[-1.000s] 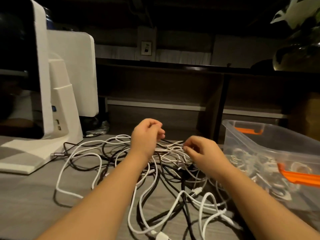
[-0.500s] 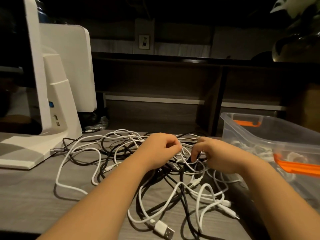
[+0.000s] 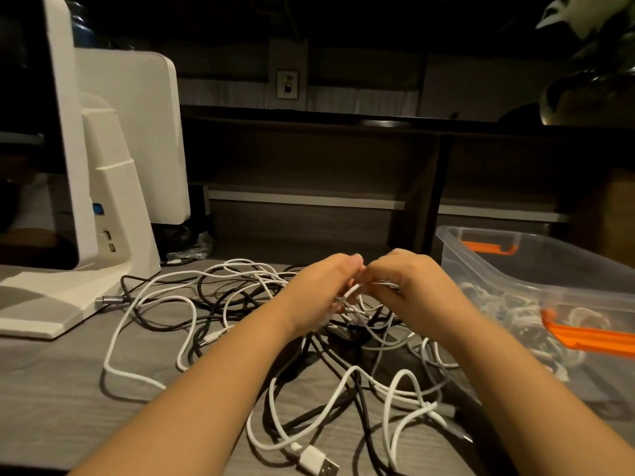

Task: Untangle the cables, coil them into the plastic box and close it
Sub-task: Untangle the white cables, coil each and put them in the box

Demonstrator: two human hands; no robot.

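Lying in a messy heap in the middle of the grey wooden desk point(image 3: 51, 389) are the tangled white and black cables point(image 3: 220, 304). The left hand point(image 3: 323, 290) and right hand point(image 3: 409, 286) meet above the heap, fingers curled, each pinching thin white strands. A white USB plug point(image 3: 318, 460) lies near. The clear plastic box with orange clips point(image 3: 536, 269) sits right. A white monitor stand point(image 3: 103, 207) stands far left.
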